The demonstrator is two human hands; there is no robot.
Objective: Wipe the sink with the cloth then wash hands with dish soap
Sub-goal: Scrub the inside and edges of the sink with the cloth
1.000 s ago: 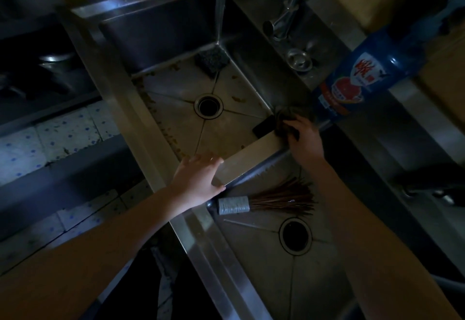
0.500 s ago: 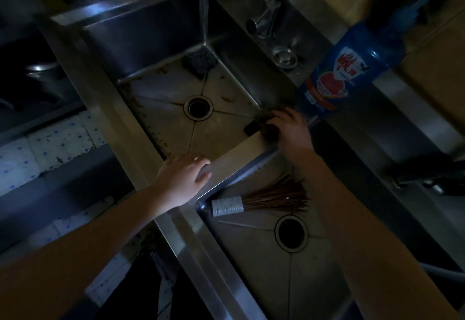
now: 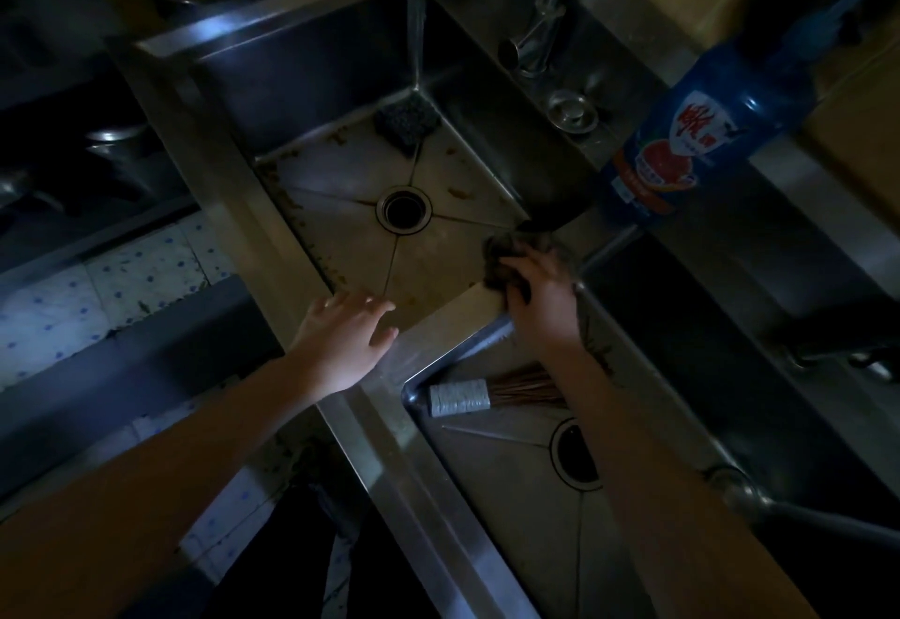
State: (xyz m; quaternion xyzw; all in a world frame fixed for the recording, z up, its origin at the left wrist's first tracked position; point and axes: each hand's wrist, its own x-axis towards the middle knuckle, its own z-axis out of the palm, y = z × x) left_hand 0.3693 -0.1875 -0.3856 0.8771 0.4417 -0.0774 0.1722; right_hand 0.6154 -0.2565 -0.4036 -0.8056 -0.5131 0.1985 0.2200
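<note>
Right hand [image 3: 540,292] presses a dark cloth [image 3: 511,258] against the sink [image 3: 341,190] at the divider's corner. Left hand [image 3: 346,341] rests flat, fingers [image 3: 375,311] spread, on the rim. Tap [image 3: 545,10] water running.

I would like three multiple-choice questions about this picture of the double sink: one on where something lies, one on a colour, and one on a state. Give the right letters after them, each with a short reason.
1. Where does the bundled brown bristle brush lie?
A. in the near basin
B. in the far basin
C. on the floor

2. What colour is the tall plastic dish soap bottle?
A. green
B. blue
C. white

3. What is the state of the tap water?
A. off
B. cannot be seen
C. running

Answers:
1. A: the brush rests on the near basin's bottom, beside its round drain.
2. B: the bottle's body is blue, with a red and white label.
3. C: a stream falls into the far corner of the steel far basin, where the right hand presses a dark crumpled cloth.
</note>
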